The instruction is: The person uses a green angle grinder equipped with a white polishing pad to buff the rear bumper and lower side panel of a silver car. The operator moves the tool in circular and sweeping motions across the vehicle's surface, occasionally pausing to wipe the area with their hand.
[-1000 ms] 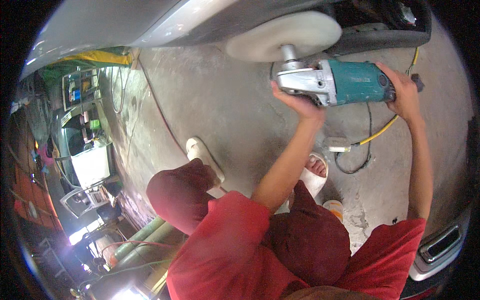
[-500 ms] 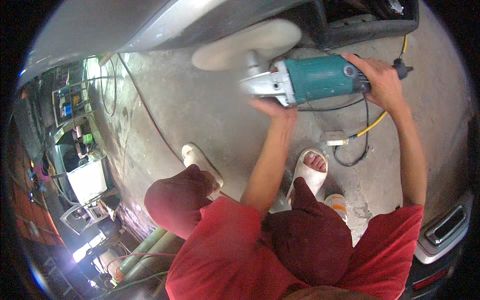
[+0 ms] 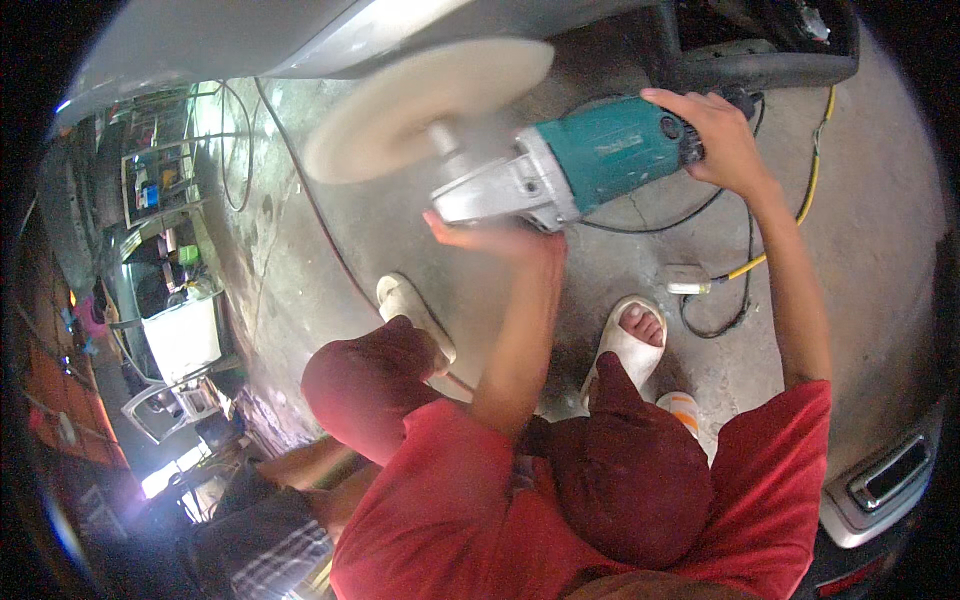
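Note:
A teal and silver polisher (image 3: 615, 155) is held up in front of me, with a wide, pale round pad (image 3: 430, 110) on its spindle. The pad looks smeared by motion. Its upper edge overlaps the lower edge of a grey car body panel (image 3: 200, 45); whether they touch I cannot tell. My right hand (image 3: 725, 140) wraps round the dark rear end of the polisher. Under the silver gear head, my left hand (image 3: 500, 238) is closed against the metal, its fingers partly hidden and slightly blurred.
A yellow and black power cord (image 3: 815, 165) runs to a white connector box (image 3: 688, 278) on the concrete floor. A hose (image 3: 310, 190) crosses the floor at left. Another person's legs and plaid clothing (image 3: 285, 560) show at lower left. A car bumper part (image 3: 885, 480) stands at lower right.
Both hands have carried the polisher to the left, tilting it so the pad end sits lower. The pad shows wider. A person has come into view at lower left.

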